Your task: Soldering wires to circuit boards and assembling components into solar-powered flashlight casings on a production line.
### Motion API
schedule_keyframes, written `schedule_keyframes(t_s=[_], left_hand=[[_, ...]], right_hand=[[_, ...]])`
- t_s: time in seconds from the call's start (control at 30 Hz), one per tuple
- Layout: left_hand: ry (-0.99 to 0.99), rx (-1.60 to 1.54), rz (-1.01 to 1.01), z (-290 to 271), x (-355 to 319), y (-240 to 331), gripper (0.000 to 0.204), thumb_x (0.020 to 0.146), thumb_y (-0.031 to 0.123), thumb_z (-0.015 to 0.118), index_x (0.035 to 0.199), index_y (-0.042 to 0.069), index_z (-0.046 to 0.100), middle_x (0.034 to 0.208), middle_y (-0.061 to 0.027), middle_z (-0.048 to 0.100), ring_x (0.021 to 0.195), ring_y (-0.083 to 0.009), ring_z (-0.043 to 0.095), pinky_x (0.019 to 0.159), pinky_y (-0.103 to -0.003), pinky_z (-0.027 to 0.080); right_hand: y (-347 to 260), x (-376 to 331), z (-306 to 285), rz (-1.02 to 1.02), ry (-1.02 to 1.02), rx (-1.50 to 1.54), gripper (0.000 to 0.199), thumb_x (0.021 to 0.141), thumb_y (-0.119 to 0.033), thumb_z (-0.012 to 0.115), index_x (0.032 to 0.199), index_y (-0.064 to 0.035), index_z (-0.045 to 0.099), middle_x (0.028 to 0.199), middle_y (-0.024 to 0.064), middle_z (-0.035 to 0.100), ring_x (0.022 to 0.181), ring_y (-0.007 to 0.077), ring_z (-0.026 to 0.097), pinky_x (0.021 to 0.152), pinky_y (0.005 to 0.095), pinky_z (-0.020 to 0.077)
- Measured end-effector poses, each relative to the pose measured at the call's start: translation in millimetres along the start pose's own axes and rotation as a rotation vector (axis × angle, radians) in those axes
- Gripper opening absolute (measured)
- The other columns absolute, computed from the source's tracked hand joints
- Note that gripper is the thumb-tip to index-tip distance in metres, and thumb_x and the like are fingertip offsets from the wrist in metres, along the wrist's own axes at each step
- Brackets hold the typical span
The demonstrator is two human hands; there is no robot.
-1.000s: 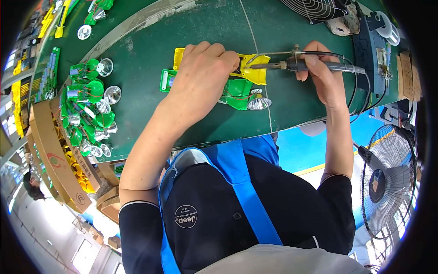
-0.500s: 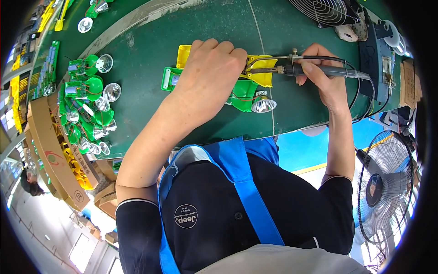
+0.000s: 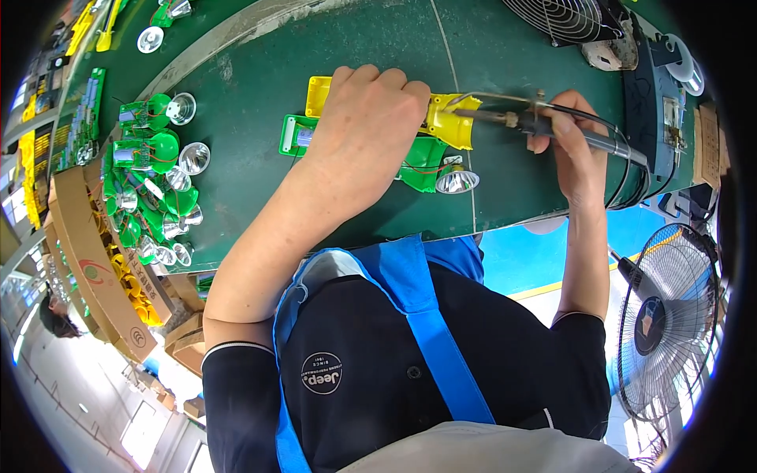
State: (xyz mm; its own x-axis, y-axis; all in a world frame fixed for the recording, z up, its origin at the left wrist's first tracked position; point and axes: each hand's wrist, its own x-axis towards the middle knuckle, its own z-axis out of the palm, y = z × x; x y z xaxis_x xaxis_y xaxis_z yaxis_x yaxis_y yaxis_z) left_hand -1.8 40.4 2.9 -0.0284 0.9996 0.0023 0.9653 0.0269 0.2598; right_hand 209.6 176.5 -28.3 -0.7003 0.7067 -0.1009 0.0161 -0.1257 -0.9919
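My left hand (image 3: 371,130), fingers curled, grips a yellow plastic housing (image 3: 451,124) from above; its two ends show on either side of the hand. A green housing (image 3: 426,162) with wires and a silver reflector cup (image 3: 457,182) lies just nearer, partly under the same hand. My right hand (image 3: 574,138) holds a soldering iron (image 3: 544,126) by its dark handle, with a thin metal tube mounted along it. The iron's tip points left over the open end of the yellow housing. What lies under my left palm is hidden.
Several green lamp assemblies with reflectors (image 3: 193,159) are heaped at the left of the green table (image 3: 260,209). A cardboard box (image 3: 95,272) with yellow parts is beyond the left edge. A small fan (image 3: 560,20) and a dark soldering unit (image 3: 650,102) stand at right; a floor fan (image 3: 666,323) is below.
My right hand has drawn the soldering iron to the right, so its tip is further out of the yellow housing. My left hand has hardly moved.
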Motion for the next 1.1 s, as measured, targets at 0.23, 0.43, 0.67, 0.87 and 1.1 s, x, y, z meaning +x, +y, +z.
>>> schedule_keyframes(t_s=[0.23,0.43,0.67,0.87,1.1], left_hand=[[0.016,0.025,0.007,2.3,-0.5,-1.0,0.007,0.082,0.012,0.053,0.079,0.006,0.056,0.079,-0.0084,0.056,0.081,-0.0277,0.053,0.074,-0.037,0.038],[0.045,0.049,0.055,3.4,0.2,-2.0,0.014,0.068,0.004,0.06,0.082,0.004,0.061,0.079,-0.0101,0.06,0.081,-0.0258,0.058,0.073,-0.036,0.041],[0.078,0.024,0.13,5.6,-2.4,-12.5,0.006,0.077,0.01,0.058,0.075,0.004,0.058,0.077,-0.0097,0.058,0.072,-0.028,0.056,0.065,-0.039,0.042],[0.369,0.102,-0.167,-34.6,-63.0,-34.1,0.035,0.072,0.039,0.069,0.068,0.009,0.053,0.069,-0.0054,0.048,0.07,-0.0252,0.05,0.063,-0.038,0.036],[0.26,0.102,-0.39,2.4,-135.1,-27.4,0.02,0.077,0.016,0.068,0.087,0.01,0.052,0.075,-0.0062,0.05,0.075,-0.0239,0.052,0.067,-0.036,0.035]], right_hand=[[2.7,-8.6,9.8,-0.044,0.132,0.137,0.023,0.089,-0.021,0.05,0.093,0.0012,0.048,0.069,0.0092,0.052,0.066,0.0166,0.051,0.065,0.0286,0.0421],[9.3,-15.2,14.9,-0.08,0.214,0.179,0.023,0.089,-0.02,0.047,0.094,0.0018,0.047,0.07,0.0102,0.052,0.07,0.0182,0.05,0.069,0.0302,0.0412],[18.1,-13.1,19.1,-0.157,0.181,0.213,0.023,0.091,-0.021,0.047,0.095,0.0012,0.048,0.07,0.0097,0.051,0.071,0.0194,0.049,0.074,0.0318,0.0404],[24.1,-31.1,11.1,-0.182,0.238,0.295,0.023,0.091,-0.022,0.048,0.095,0.0,0.049,0.071,0.009,0.052,0.073,0.0207,0.048,0.081,0.0348,0.0385],[21.5,-10.6,37.9,-0.218,0.155,0.376,0.024,0.091,-0.025,0.046,0.093,-0.0011,0.05,0.071,0.0073,0.05,0.075,0.0201,0.046,0.085,0.0358,0.0373]])
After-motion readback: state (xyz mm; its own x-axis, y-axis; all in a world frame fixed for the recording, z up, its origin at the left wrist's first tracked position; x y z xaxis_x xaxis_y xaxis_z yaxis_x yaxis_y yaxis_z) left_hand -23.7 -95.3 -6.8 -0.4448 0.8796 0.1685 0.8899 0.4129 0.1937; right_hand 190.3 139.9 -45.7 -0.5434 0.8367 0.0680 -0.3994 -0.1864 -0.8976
